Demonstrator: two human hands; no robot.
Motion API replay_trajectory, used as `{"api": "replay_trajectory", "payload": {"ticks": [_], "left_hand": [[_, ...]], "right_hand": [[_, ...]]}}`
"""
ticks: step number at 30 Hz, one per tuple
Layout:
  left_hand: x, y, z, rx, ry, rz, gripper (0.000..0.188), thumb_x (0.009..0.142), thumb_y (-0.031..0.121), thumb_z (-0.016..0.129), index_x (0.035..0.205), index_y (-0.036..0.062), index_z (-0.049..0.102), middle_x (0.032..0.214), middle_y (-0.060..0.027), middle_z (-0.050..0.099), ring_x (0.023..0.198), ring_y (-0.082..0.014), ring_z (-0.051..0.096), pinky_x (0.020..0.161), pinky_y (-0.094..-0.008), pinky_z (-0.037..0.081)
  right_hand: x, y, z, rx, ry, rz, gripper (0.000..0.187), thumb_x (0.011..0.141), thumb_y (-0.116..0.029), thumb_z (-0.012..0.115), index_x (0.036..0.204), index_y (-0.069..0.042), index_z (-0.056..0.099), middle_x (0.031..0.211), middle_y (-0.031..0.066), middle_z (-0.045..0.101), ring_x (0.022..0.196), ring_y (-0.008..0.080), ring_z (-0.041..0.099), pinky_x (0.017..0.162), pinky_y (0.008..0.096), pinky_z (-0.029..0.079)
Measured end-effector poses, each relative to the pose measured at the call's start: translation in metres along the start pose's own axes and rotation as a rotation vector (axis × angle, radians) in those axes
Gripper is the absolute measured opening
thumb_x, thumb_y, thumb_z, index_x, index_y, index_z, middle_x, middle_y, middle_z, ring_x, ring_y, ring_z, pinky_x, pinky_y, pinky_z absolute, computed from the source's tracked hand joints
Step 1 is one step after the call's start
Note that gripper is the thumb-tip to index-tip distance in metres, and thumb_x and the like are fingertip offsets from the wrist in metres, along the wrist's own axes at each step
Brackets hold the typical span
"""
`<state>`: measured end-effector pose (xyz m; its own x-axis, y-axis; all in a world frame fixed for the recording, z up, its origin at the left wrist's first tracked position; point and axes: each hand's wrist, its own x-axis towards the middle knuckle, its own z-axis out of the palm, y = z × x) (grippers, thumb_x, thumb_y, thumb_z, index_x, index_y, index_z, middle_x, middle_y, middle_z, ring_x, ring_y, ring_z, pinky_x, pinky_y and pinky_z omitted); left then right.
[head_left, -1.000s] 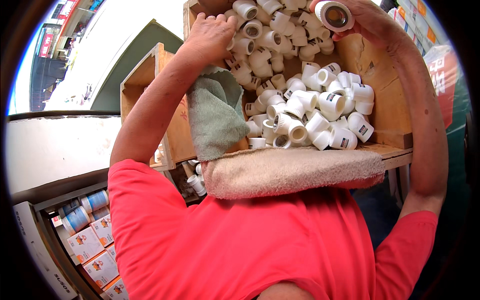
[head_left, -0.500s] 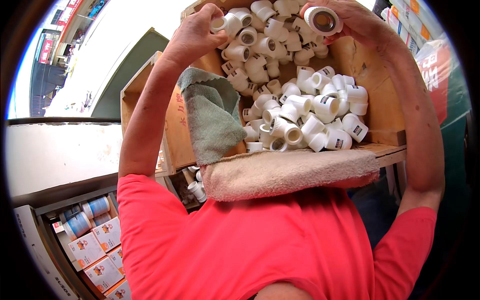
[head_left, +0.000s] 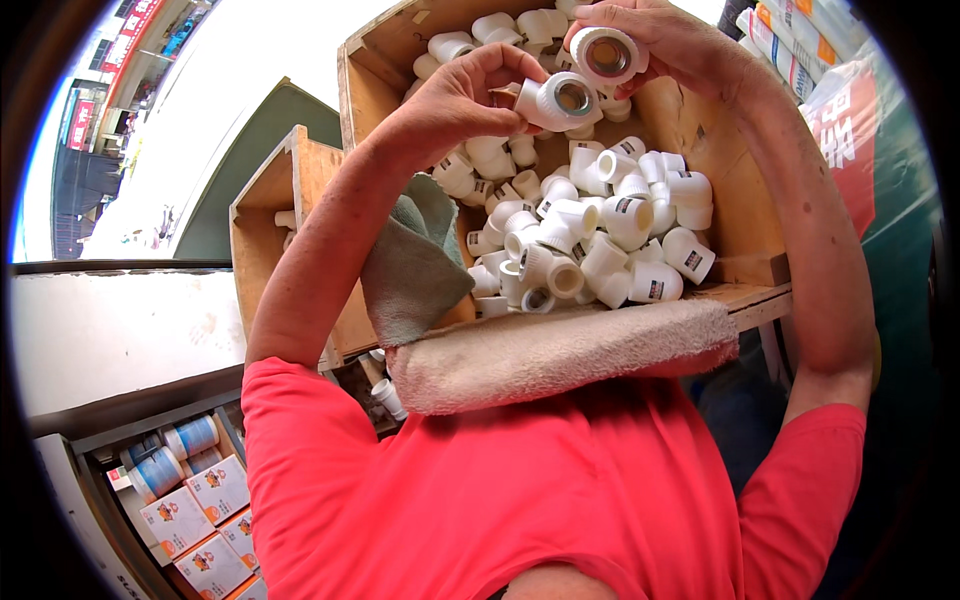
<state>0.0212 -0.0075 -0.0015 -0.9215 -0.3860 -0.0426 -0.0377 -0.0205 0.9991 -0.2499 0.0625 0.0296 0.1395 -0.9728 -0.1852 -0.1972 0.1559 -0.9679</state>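
Observation:
Between the fingers and thumb of my left hand (head_left: pixel 478 92) is a white plastic elbow pipe fitting (head_left: pixel 556 103), its metal-threaded mouth turned toward me. My right hand (head_left: pixel 650 42) grips another white pipe fitting (head_left: pixel 606 56), with a ribbed collar and a metal ring inside. The two fittings are close together above the wooden box; whether they touch I cannot tell. Below them, many white elbow fittings (head_left: pixel 628 220) lie heaped in the wooden box (head_left: pixel 735 180). My fingers partly cover both held pieces.
A green cloth (head_left: pixel 415 265) hangs over the box's left side, and a beige towel (head_left: pixel 560 355) pads its front edge. Farther left stands another wooden box (head_left: pixel 265 225). Small cartons (head_left: pixel 215 565) and blue-white rolls (head_left: pixel 190 437) fill a lower-left shelf. Plastic-wrapped packages (head_left: pixel 790 50) stand at right.
My left hand has moved right and toward me from the heap, now with an elbow fitting in it. My right hand has shifted slightly left. The whole view has tilted a little.

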Motion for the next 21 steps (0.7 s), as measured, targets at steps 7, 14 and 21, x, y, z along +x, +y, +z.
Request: {"api": "replay_trajectory", "payload": {"ticks": [7,14,21], "left_hand": [[-0.004,-0.008,0.013,0.103,-0.080,-0.060,0.046,0.085,-0.002,0.074,0.128,0.0051,0.060,0.113,-0.0054,0.070,0.109,-0.0133,0.068,0.099,-0.0286,0.054],[0.004,0.007,0.052,0.205,-0.157,-0.191,0.043,0.091,0.005,0.075,0.130,0.0013,0.058,0.115,-0.0082,0.069,0.106,-0.0134,0.069,0.092,-0.0288,0.057],[0.032,0.029,0.107,0.520,-0.222,-0.162,0.042,0.089,0.012,0.075,0.125,-0.0019,0.059,0.112,-0.0116,0.069,0.091,-0.0138,0.071,0.079,-0.0309,0.059]], "right_hand": [[0.002,0.001,0.002,0.099,-0.014,-0.045,0.030,0.105,-0.037,0.059,0.107,-0.009,0.068,0.092,-0.0005,0.067,0.081,0.0082,0.064,0.065,0.0246,0.053],[-0.011,-0.017,0.013,-0.024,-0.001,-0.026,0.032,0.105,-0.037,0.058,0.112,-0.007,0.068,0.096,0.0019,0.067,0.081,0.0100,0.065,0.065,0.0264,0.055],[-0.006,-0.017,0.013,-0.050,-0.001,-0.021,0.031,0.103,-0.038,0.061,0.110,-0.008,0.067,0.093,0.0030,0.067,0.079,0.0105,0.065,0.064,0.0251,0.056]]}}
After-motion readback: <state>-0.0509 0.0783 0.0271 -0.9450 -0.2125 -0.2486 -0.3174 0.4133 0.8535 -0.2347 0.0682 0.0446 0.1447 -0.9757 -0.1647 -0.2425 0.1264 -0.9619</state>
